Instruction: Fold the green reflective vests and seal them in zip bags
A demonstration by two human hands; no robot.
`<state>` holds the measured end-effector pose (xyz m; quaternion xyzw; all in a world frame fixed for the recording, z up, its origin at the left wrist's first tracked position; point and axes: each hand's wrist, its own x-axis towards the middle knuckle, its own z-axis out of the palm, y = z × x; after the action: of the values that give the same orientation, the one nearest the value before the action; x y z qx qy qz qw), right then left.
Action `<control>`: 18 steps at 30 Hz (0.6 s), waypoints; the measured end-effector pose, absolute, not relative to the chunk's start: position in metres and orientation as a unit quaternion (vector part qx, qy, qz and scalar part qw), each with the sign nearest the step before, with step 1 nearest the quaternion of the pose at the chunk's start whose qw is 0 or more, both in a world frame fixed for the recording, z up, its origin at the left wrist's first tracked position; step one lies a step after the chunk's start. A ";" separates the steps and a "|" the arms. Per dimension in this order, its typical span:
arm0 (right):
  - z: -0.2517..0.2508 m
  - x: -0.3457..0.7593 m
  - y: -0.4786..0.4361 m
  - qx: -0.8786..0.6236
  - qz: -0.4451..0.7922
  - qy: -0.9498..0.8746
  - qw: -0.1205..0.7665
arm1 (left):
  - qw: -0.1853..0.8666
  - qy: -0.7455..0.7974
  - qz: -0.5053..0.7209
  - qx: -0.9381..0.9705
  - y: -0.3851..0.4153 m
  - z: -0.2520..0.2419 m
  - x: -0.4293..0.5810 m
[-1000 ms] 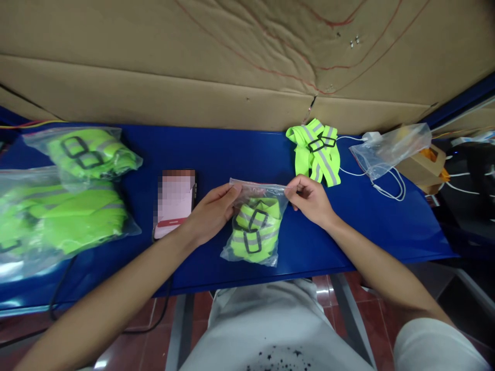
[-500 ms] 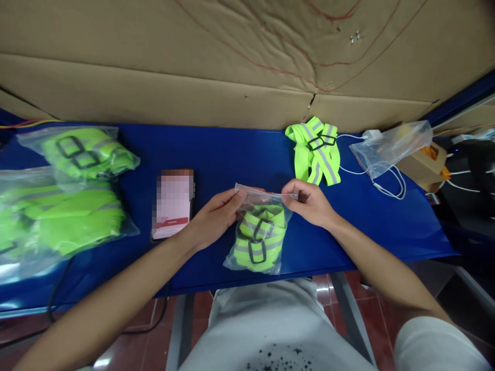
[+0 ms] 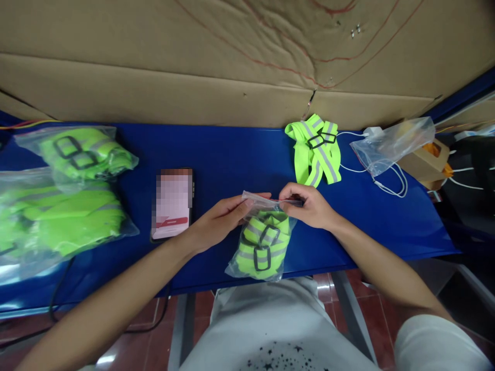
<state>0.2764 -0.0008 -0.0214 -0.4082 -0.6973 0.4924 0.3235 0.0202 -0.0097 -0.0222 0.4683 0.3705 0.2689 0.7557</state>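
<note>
A clear zip-lock bag [image 3: 236, 263] hangs between my hands over the front of the blue table. Inside it is a folded neon-yellow reflective strap [image 3: 277, 241] with grey stripes and two black buckles. My left hand [image 3: 222, 219] pinches the bag's top left corner, thumb in front and fingers behind. With thumb and fingers, my right hand [image 3: 307, 205] grips the zip edge toward its right end. Beyond the right hand lies a loose reflective strap [image 3: 317, 147], unbagged, with black buckles.
Several bagged straps [image 3: 77, 216] lie piled at the left. A phone [image 3: 172, 203] rests near my left forearm. At the right are an empty clear bag [image 3: 394, 147], a white cable [image 3: 400, 180] and a cardboard box [image 3: 433, 165]. A cardboard wall [image 3: 154, 93] backs the table [image 3: 224, 154].
The bag has moved slightly right and toward me, its top edge lower. My right fingers have shifted inward along the zip edge; the left hand still holds its corner.
</note>
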 end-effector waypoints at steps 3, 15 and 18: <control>-0.021 0.277 -0.001 -0.398 0.488 -0.708 0.319 | 0.750 0.360 0.262 0.488 -0.010 -0.024 0.020; -0.018 0.268 -0.007 -0.372 0.480 -0.725 0.325 | 0.694 0.353 0.217 0.589 -0.012 -0.017 0.022; -0.018 0.267 -0.009 -0.370 0.468 -0.734 0.326 | 0.683 0.349 0.210 0.606 -0.013 -0.020 0.023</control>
<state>0.2671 -0.0090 -0.0179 -0.3699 -0.7337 0.4677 0.3258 0.0226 -0.0130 -0.0200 0.6064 0.3494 0.2097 0.6828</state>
